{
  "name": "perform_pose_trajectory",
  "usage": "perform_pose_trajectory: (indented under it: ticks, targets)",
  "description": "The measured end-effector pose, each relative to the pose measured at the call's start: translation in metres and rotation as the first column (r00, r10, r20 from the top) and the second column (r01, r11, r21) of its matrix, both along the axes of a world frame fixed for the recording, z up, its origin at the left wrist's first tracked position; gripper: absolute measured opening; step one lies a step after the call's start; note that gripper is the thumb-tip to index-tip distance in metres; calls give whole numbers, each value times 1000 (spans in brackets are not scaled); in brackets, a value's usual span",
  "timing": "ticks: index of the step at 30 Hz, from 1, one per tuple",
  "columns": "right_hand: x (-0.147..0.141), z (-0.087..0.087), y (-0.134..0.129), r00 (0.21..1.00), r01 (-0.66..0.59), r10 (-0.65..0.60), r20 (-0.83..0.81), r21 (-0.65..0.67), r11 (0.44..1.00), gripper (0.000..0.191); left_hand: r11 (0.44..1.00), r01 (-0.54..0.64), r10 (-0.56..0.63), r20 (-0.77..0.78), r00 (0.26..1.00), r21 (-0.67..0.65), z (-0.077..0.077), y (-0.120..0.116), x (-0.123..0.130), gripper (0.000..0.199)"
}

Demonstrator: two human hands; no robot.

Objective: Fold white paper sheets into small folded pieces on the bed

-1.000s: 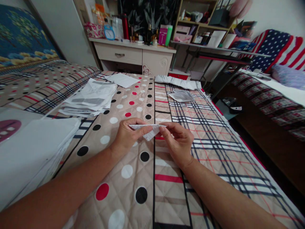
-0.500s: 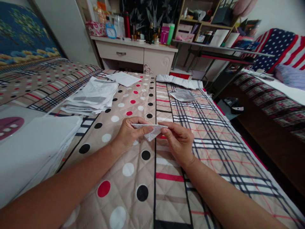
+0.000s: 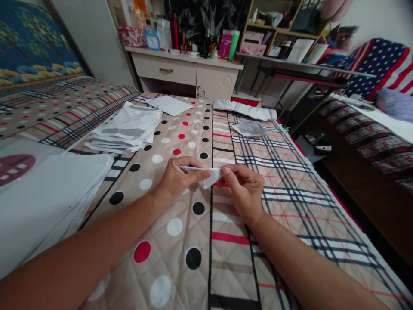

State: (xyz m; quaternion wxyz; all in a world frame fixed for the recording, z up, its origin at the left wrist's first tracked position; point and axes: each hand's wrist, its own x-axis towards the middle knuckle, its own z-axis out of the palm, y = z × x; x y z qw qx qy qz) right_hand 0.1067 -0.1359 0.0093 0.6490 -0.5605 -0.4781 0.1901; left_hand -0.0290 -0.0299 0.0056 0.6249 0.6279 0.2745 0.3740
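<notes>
Between my two hands is a small folded piece of white paper (image 3: 207, 178), held just above the patterned bedspread (image 3: 174, 267). My left hand (image 3: 176, 178) pinches its left side, thumb on the near face and fingers behind. The right end is gripped by my right hand (image 3: 245, 185), with the thumb pressing on top near the edge. A pointed flap of the paper hangs down between the thumbs. The fingers behind the paper are partly hidden.
A stack of printed papers (image 3: 125, 127) lies left of centre, with a white sheet (image 3: 169, 105) beyond it. More white sheets (image 3: 71, 185) fill the near left. A long folded white strip (image 3: 245, 109) and a clear plastic bag (image 3: 250, 128) lie far right. A dresser (image 3: 180, 73) stands behind.
My right thumb has shifted and bent over the paper's right end. The flap's hanging point has changed shape slightly. Both hands still hold the paper, and the view has moved a little.
</notes>
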Motion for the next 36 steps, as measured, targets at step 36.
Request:
perform_pose_trajectory:
  ticks: [36]
  targets:
    - [6, -2, 3, 941, 144, -107, 321, -93, 985, 49, 964, 243, -258, -147, 955, -112, 2, 3, 2, 40]
